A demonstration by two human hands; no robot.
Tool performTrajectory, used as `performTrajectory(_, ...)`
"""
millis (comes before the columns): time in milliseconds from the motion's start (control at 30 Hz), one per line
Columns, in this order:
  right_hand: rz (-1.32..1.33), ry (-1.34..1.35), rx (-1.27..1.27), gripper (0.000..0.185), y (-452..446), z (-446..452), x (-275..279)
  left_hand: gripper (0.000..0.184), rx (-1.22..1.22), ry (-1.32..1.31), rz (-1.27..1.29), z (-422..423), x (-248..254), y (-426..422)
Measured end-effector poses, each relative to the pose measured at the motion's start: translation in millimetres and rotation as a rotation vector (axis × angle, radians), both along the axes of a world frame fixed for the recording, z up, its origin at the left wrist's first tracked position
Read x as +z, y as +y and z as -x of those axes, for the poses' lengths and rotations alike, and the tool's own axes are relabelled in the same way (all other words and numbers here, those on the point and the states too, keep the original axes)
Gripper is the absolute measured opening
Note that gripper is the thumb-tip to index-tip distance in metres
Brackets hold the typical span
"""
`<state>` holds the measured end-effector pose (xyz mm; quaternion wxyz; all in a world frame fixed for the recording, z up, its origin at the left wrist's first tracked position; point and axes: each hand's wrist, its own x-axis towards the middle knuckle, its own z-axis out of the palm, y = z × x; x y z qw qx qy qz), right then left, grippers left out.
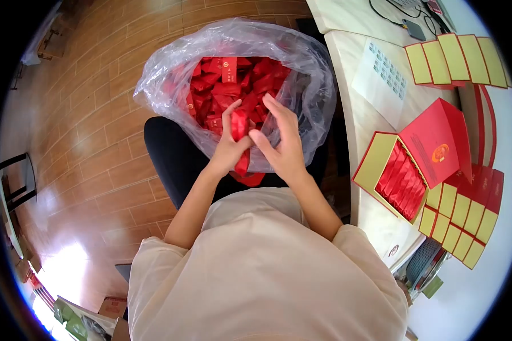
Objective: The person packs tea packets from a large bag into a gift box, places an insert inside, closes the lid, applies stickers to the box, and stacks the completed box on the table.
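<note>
My left hand (pixel 230 149) is closed around a red packet (pixel 239 126) in front of the clear plastic bag (pixel 170 74). Close beside it on the right, my right hand (pixel 281 142) has its fingers spread, the thumb near the held packet. Many shiny red packets (pixel 227 89) fill the bag, which stands just beyond my lap. To the right, an open red and gold box (pixel 373 165) on the table holds a row of red packets (pixel 403 183); its red lid (pixel 432 142) is folded back.
The white table (pixel 347 74) runs along my right side. A sheet of stickers (pixel 381 77) lies on it, with gold and red boxes (pixel 452 57) at the back and more stacked boxes (pixel 461 219) nearer. Cables and a dark device (pixel 413 29) sit at the far end.
</note>
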<state>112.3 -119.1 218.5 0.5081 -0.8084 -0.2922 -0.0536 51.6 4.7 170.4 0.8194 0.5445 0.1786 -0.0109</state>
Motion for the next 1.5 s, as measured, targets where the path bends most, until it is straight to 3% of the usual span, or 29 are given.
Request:
performTrajectory(67, 0.064, -0.031, 0.087, 0.033, -5, -6, -2, 0.082, -0.07, -0.119, -0.279, 0, 2, -9)
performTrajectory(100, 0.127, -0.059, 0.184, 0.031, -9, -9, -3, 0.082, -0.077, -0.124, -0.28, 0, 5, -12)
performTrajectory(167, 0.112, -0.066, 0.166, 0.028, -14, -12, -8, 0.082, -0.152, -0.178, -0.375, 1, 11, -15)
performTrajectory(267, 0.099, -0.044, 0.137, 0.016, -17, -10, -6, 0.079, -0.213, -0.159, -0.295, 6, 13, -21)
performTrajectory(300, -0.057, 0.154, 0.1, 0.017, -16, -7, -5, 0.07, -0.14, -0.106, -0.143, 8, 8, -26)
performTrajectory(333, -0.215, 0.353, 0.062, 0.019, -16, -4, -4, 0.07, -0.143, -0.108, -0.147, 10, 7, -20)
performTrajectory(400, -0.166, 0.589, 0.091, 0.026, -23, 0, 14, 0.061, -0.188, 0.137, 0.737, 13, 16, -4)
performTrajectory(467, -0.324, 0.607, 0.123, 0.035, -25, 3, 8, 0.054, -0.129, -0.052, 1.039, 5, 28, -4)
performTrajectory(533, -0.259, 0.597, 0.169, 0.045, -31, 2, 9, 0.051, 0.013, 0.027, 1.129, 3, 40, -8)
performTrajectory(633, -0.09, 0.228, 0.239, 0.058, -30, 5, 16, 0.052, -0.104, 0.065, 1.134, 15, 3, -4)
performTrajectory(733, -0.116, 0.262, 0.25, 0.05, -32, 6, 22, 0.053, -0.251, 0.105, 1.107, 25, -14, -2)
performTrajectory(767, -0.116, 0.264, 0.249, 0.05, -32, 6, 25, 0.051, -0.246, 0.183, 0.986, 25, -8, -2)
performTrajectory(867, -0.048, 0.173, 0.224, 0.035, -35, 6, 30, 0.041, -0.196, 0.314, 0.982, 25, 13, -5)
performTrajectory(1033, 0.04, 0.188, 0.193, 0.013, -42, 0, 29, 0.039, -0.363, 0.191, 1.009, 27, 11, -5)
performTrajectory(1300, 0.16, 0.041, 0.283, 0.015, -47, 2, 55, 0.041, -0.46, 0.213, 0.695, 27, 22, 13)
performTrajectory(1500, 0.11, 0.124, 0.195, 0.013, -40, 7, 46, 0.041, -0.441, 0.169, 0.782, 30, 9, 8)
